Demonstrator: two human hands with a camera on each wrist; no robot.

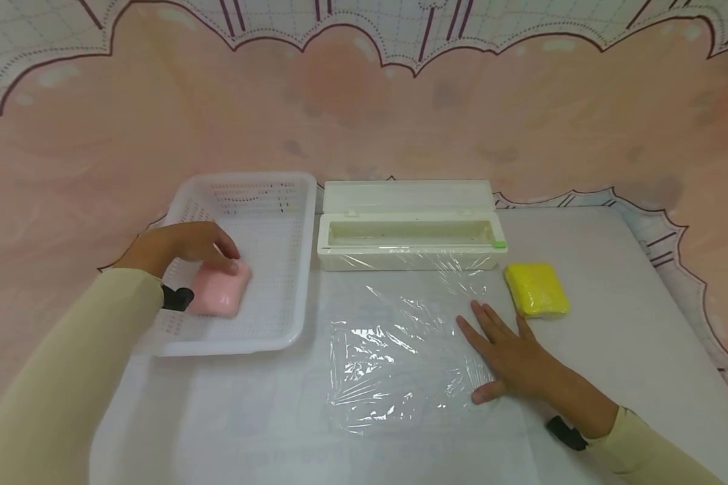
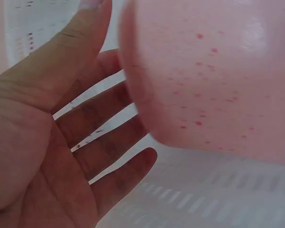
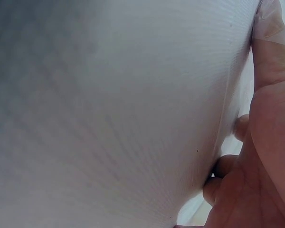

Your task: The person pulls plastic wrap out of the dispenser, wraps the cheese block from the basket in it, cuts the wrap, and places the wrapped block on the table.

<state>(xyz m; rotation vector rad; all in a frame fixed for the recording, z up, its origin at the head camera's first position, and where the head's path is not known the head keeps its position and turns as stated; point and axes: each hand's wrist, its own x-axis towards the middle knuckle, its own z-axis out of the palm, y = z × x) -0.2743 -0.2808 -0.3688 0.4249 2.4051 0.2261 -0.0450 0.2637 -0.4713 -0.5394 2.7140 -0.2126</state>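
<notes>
My left hand (image 1: 188, 246) reaches into the white plastic basket (image 1: 303, 289), its thumb and fingers at the edge of a glossy pink block (image 1: 221, 291). Seen from the left wrist, small red specks mark the pink block (image 2: 199, 85), and the fingers pass behind its near edge. My right hand (image 1: 516, 360) lies with fingers spread on the right side of a sheet of clear plastic wrap (image 1: 376, 370). That sheet runs from the front of a white wrap dispenser box (image 1: 412, 261) toward me. Some film covers a fingertip in the right wrist view.
The dispenser's lid (image 1: 406, 197) stands raised at the back, with a small green piece (image 1: 499, 244) at its right end. A yellow block (image 1: 536, 289) in shiny film sits just beyond my right hand. A white cloth (image 1: 619, 350) covers the table; patterned fabric hangs behind.
</notes>
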